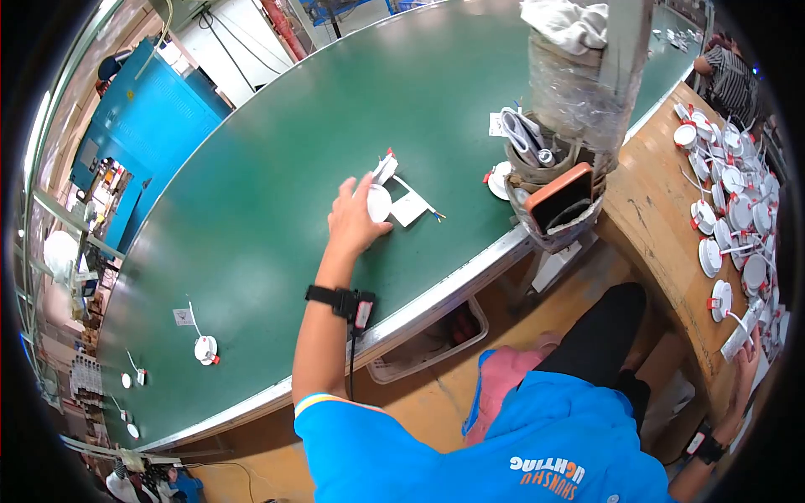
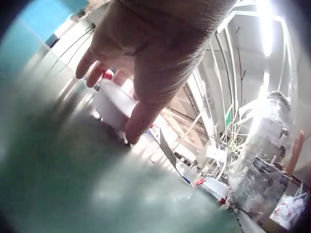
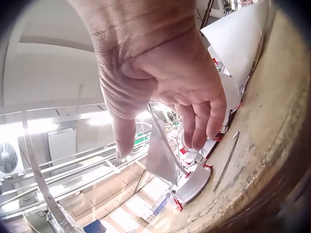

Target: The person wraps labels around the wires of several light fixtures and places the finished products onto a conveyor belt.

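Observation:
A white round downlight (image 1: 379,204) is on the green work surface, with its cable, a red clip and a white tag (image 1: 409,208) beside it. My left hand (image 1: 354,220) holds this downlight by its rim, thumb on one side and fingers on the other. In the left wrist view the downlight (image 2: 114,104) shows tilted between them. Far to the right, my right hand (image 1: 745,356) is at the edge of a pile of downlights (image 1: 742,210). Its fingers are loosely bent and the thumb stands apart. Beyond them in the right wrist view are a white tag (image 3: 162,155) and a downlight (image 3: 194,183).
A wrapped post (image 1: 579,92) with pouches holding an orange-edged phone (image 1: 560,197) rises at the surface's near edge. Another downlight (image 1: 499,180) sits beside it. More downlights, such as one (image 1: 205,350), lie leftward. A wooden table (image 1: 646,184) carries the pile. A bin (image 1: 428,352) is underneath.

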